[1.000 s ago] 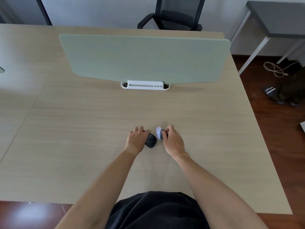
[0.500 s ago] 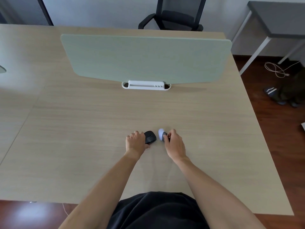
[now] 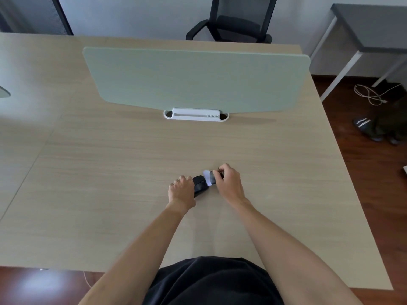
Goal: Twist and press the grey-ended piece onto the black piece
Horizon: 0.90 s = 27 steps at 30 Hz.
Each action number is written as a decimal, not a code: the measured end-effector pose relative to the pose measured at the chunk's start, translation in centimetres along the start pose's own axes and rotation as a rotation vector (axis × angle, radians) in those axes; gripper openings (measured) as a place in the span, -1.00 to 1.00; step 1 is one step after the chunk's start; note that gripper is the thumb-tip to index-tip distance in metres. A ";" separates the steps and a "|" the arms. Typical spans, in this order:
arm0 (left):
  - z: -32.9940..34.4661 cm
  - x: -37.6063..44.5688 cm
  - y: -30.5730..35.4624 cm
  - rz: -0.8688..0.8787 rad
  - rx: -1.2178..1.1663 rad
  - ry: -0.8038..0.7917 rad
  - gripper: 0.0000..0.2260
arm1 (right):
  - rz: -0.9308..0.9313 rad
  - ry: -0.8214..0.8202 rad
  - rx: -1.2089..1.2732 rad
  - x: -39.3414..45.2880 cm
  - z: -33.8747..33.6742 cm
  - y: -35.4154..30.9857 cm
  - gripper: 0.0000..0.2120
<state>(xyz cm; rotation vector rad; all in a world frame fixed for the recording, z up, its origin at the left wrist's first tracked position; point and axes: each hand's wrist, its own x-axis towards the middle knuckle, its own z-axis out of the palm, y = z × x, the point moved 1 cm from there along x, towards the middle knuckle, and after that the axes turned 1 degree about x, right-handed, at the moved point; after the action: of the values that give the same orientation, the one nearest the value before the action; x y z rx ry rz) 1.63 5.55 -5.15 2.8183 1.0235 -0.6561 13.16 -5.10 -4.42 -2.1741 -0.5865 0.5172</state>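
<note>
A small black object (image 3: 200,186), shaped like a computer mouse, lies on the wooden desk (image 3: 132,172). My left hand (image 3: 181,191) grips its left side with curled fingers. Just to its right, my right hand (image 3: 229,183) pinches a small part with a white rounded end and a dark body (image 3: 208,178), held tilted and touching the black object's upper right edge. What the part is, I cannot tell; my fingers hide its far end.
A pale green divider panel (image 3: 198,82) stands across the desk on a white base (image 3: 196,115). A black office chair (image 3: 233,20) sits behind it. A grey side table (image 3: 372,27), a cable (image 3: 370,95) and dark slippers (image 3: 365,128) are on the floor at right.
Both hands have edged slightly away from me on the desk. The white-tipped part now touches the black object, where before a small gap showed between them.
</note>
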 end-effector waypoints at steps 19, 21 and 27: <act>0.5 -0.7 -0.9 -0.015 -0.203 -0.013 -0.49 | 0.003 -0.083 -0.059 -1.7 1.5 0.4 -0.85; 0.6 -1.0 -1.0 -0.024 -0.238 -0.045 -0.48 | 0.043 0.015 -0.138 -1.1 0.8 1.5 -0.87; 1.0 -1.5 -1.5 0.067 -0.376 -0.079 -0.34 | -0.163 -0.043 0.004 -2.3 -0.4 0.8 -0.86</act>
<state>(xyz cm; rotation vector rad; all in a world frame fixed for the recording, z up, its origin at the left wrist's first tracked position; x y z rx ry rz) -0.71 5.66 -5.29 2.4688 0.9232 -0.5022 11.71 -7.06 -4.40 -2.0938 -0.7779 0.4780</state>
